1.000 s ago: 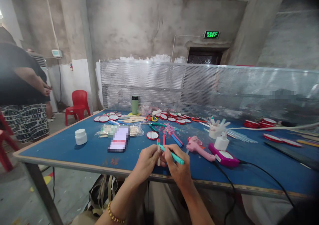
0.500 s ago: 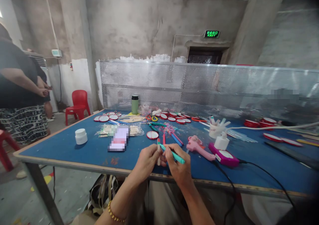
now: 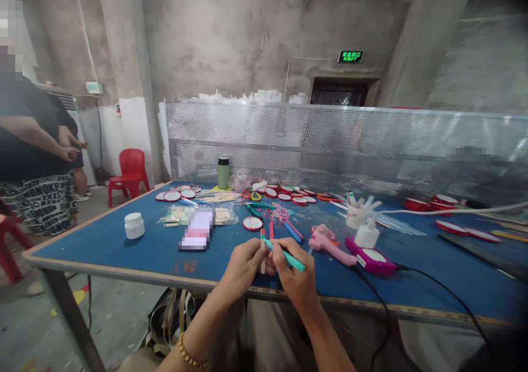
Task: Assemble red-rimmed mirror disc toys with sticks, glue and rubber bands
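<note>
Between the fingers of my left hand (image 3: pixel 244 263) is a small wooden craft stick (image 3: pixel 263 262), held upright, its top end coloured red and green. My right hand (image 3: pixel 295 267) grips a teal marker pen (image 3: pixel 293 261), with the tip at the stick's edge near the coloured end. Just beyond my hands lie a red marker (image 3: pixel 271 230) and a blue marker (image 3: pixel 292 232). A round, red-rimmed white disc (image 3: pixel 252 223) rests behind the stick. To the right of my right hand is a pink glue gun (image 3: pixel 332 245).
A phone (image 3: pixel 197 229) lies on a bag of sticks at left, near a white jar (image 3: pixel 134 226). Pliers (image 3: pixel 254 210), loose bands (image 3: pixel 282 212) and several red-rimmed discs spread behind. At right stand a purple box (image 3: pixel 370 256) and a cup of sticks (image 3: pixel 358 216). Two people stand far left.
My hands stay almost in place, the marker shifting only very slightly against the stick. At far left the standing person has moved a little.
</note>
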`<state>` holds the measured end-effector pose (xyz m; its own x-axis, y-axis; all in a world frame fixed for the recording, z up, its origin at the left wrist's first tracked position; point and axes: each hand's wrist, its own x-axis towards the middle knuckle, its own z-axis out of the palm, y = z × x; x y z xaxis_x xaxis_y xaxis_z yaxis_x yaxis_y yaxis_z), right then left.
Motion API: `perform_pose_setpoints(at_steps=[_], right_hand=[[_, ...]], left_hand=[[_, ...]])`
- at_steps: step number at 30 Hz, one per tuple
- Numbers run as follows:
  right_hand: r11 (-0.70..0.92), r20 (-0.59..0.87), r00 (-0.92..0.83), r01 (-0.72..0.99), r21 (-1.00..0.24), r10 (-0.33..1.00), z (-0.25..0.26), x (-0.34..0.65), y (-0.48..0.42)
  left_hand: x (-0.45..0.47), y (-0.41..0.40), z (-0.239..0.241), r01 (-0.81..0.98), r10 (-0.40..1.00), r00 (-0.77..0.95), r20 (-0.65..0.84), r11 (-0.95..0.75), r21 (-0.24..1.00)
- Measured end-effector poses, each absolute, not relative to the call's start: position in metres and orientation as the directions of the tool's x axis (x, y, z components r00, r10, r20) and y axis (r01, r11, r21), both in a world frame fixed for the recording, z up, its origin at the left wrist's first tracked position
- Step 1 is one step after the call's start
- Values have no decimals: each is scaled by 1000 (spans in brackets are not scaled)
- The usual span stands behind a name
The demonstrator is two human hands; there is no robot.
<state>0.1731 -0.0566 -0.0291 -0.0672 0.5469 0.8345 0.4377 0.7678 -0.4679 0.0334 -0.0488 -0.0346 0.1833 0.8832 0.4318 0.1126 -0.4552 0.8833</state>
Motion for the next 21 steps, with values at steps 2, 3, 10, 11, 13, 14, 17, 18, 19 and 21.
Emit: perform_pose_setpoints(at_steps=[2, 3, 10, 11, 13, 14, 17, 18, 19, 21], right_hand=[[768, 837, -71, 448, -458, 542, -30, 173, -56], [768, 839, -69, 449, -457, 540, -30, 173, -56], [766, 843, -58, 453, -456, 536, -29, 173, -56], [768, 843, -57, 451, -456, 534, -29, 173, -56], [770, 841, -57, 441, -462, 537, -30, 174, -57], [769, 839, -57, 438, -465, 540, -30, 174, -57], [764, 834, -55, 439, -473, 548, -30, 173, -57], [764, 835, -53, 439, -473, 548, -30, 173, -57], [765, 836, -50, 437, -474, 546, -29, 173, -57], [767, 839, -44, 434, -473, 543, -29, 173, -56]], left_hand=[[33, -49, -35, 110, 884, 185, 429, -452, 885], [33, -49, -35, 107, 885, 189, 426, -450, 887], [34, -51, -33, 93, 888, 187, 420, -442, 892], [34, -51, -32, 91, 888, 186, 420, -441, 893], [34, -52, -32, 83, 889, 183, 420, -440, 894], [35, -52, -32, 80, 888, 184, 421, -440, 894], [34, -51, -33, 75, 887, 184, 424, -443, 893], [34, -51, -34, 70, 887, 187, 422, -440, 895], [34, -50, -34, 60, 889, 192, 416, -434, 899], [34, -50, -35, 42, 893, 205, 401, -417, 908]])
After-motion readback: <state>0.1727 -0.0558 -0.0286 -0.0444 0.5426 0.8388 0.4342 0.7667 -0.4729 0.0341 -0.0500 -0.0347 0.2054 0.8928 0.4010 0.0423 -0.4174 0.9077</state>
